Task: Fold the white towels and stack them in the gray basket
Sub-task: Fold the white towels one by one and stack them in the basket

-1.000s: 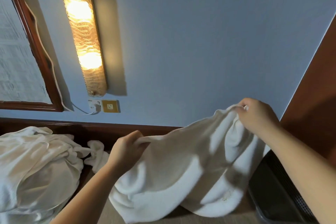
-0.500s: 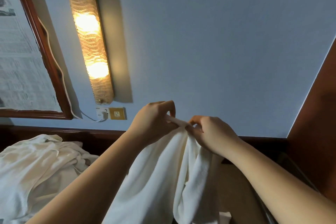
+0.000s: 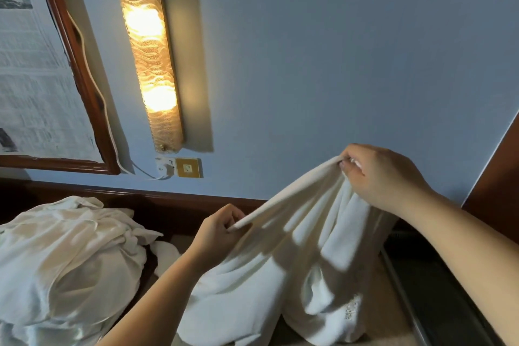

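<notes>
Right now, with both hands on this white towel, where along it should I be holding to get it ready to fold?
Probably along the taut top hem of the white towel, from above, at its two ends. The left hand and right hand already pinch that hem, but the cloth below hangs bunched in folds, so sliding each hand outward to a corner would likely spread it flat.

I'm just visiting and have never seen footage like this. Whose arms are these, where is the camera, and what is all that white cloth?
No machine here: a person wears a camera on their head, so you see their own two arms reaching forward. The left hand and the right hand each pinch the top edge of one white towel, held stretched between them, the rest hanging down. To the left lies a pile of crumpled white cloth. The dark shape at the lower right is probably the gray basket. Behind, a lit wall lamp and a framed picture hang on the blue wall.
</notes>
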### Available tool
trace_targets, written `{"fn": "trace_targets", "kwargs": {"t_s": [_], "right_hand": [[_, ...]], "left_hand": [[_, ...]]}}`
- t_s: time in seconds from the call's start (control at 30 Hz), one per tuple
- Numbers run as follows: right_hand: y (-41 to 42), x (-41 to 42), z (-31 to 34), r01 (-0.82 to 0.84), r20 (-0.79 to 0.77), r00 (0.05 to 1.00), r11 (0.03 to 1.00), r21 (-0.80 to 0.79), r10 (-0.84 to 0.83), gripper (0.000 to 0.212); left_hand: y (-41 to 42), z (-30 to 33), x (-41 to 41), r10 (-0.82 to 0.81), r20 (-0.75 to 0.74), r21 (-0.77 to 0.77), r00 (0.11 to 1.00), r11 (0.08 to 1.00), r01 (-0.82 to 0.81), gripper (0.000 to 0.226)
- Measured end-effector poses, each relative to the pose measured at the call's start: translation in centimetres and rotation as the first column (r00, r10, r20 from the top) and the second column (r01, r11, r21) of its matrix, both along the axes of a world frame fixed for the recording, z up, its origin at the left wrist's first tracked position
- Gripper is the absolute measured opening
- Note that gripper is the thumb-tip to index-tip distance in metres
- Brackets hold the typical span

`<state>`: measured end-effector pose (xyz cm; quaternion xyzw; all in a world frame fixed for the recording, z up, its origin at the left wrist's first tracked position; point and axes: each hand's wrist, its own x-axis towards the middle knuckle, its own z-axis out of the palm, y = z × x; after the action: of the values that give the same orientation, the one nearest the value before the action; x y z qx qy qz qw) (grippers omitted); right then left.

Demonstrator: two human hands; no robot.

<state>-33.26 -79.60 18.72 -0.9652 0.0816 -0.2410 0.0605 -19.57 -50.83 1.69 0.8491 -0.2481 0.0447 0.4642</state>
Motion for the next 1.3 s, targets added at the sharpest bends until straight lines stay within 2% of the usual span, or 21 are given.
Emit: {"fn": "trace_targets", "kwargs": {"t_s": [0.23,0.37,0.43,0.53,0.6,0.7,0.8,0.87,0.9,1.0,1.2,1.3], "right_hand": [[-7.6,0.0,-1.1,0.195,0.051,0.977,0.966,0.169,-0.206,0.016],[-9.6,1.2,-3.9,0.299,-0.076,0.954,0.937,0.181,-0.29,0.016],[-9.5,1.8,-5.3,0.33,-0.173,0.937,0.929,0.165,-0.302,0.015],[-7.5,2.7,-7.1,0.275,-0.3,0.931,0.941,0.196,-0.209,0.015],[-4.9,3.0,-7.6,0.124,-0.371,0.929,0.955,0.268,-0.017,0.032],[0.0,2.9,-6.7,-0.092,-0.347,0.903,0.903,0.42,0.254,0.064],[3.6,2.9,-5.9,-0.132,-0.313,0.916,0.926,0.354,0.25,0.076],[5.1,3.2,-6.1,-0.123,-0.265,0.946,0.965,0.234,0.184,0.07],[5.5,3.4,-6.5,-0.123,-0.216,0.962,0.973,0.193,0.165,0.06],[5.8,3.7,-7.4,-0.115,-0.074,0.989,0.974,0.194,0.132,0.034],[5.0,3.8,-7.8,-0.162,0.039,0.987,0.983,0.083,0.159,0.017],[3.9,3.9,-7.0,-0.121,0.094,0.989,0.992,0.045,0.116,0.016]], "left_hand": [[3.4,-2.0,2.1,0.051,-0.079,0.042,0.996,0.998,-0.048,0.042],[3.0,0.9,2.5,-0.004,0.033,0.033,0.999,0.999,0.003,0.037],[2.0,3.3,2.4,-0.013,0.135,0.045,0.991,0.999,0.007,0.034],[0.1,6.4,1.8,-0.025,0.301,0.087,0.953,0.996,-0.001,0.037],[-1.4,8.0,1.1,-0.057,0.408,0.105,0.911,0.994,0.015,0.033],[-3.3,9.5,0.2,-0.097,0.536,0.124,0.838,0.992,0.035,0.029],[-4.7,10.1,-0.2,-0.099,0.595,0.158,0.797,0.987,0.004,0.029],[-5.4,10.3,-0.6,-0.082,0.593,0.167,0.801,0.986,-0.022,0.027],[-5.6,10.3,-0.7,-0.074,0.584,0.161,0.809,0.987,-0.026,0.027],[-5.5,10.3,-0.8,-0.059,0.568,0.16,0.821,0.986,-0.039,0.027],[-4.1,9.3,-0.2,-0.057,0.549,0.15,0.834,0.988,-0.031,0.04],[-3.0,7.3,0.5,-0.043,0.46,0.096,0.887,0.995,-0.002,0.044]]}}
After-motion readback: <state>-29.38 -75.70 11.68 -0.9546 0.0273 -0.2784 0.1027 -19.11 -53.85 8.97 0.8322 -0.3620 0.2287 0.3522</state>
